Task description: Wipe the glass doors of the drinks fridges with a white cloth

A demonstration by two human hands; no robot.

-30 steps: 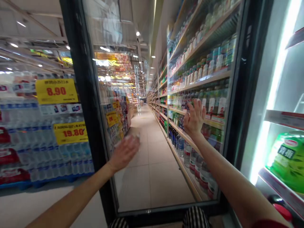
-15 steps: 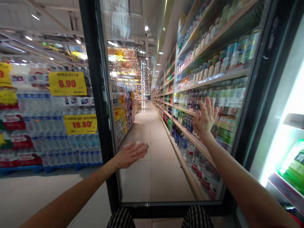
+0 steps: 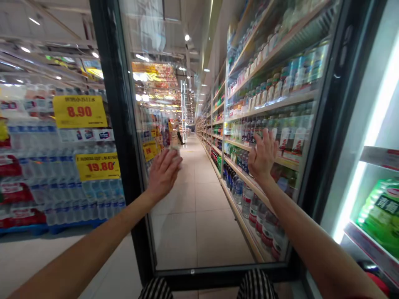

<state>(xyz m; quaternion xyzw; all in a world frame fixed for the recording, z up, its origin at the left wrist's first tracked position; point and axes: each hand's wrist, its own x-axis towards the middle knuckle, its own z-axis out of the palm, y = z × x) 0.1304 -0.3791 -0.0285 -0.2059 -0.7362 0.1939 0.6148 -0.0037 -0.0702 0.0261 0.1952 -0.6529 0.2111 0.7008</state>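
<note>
A glass door [image 3: 199, 232] in a black frame stands swung open in front of me. My left hand [image 3: 164, 172] lies against the glass at its left side, fingers bent over a small whitish thing [image 3: 175, 152] that shows blurred at the fingertips. Most of that thing is hidden under the hand, so its kind is unclear. My right hand [image 3: 262, 155] rests with spread fingers on the right half of the pane, holding nothing. Through or mirrored in the glass, shelves of bottles [image 3: 268, 93] run along the right.
Stacked packs of bottled water [image 3: 65, 187] with a yellow price sign [image 3: 80, 111] stand left of the door. At right is a lit cooler shelf holding a green package [image 3: 385, 211]. My knees in striped cloth [image 3: 255, 284] are below. A distant person [image 3: 178, 132] shows in the glass.
My left hand has slid up and slightly left over the glass. My right hand stays spread on the pane. The view has shifted a little to the right.
</note>
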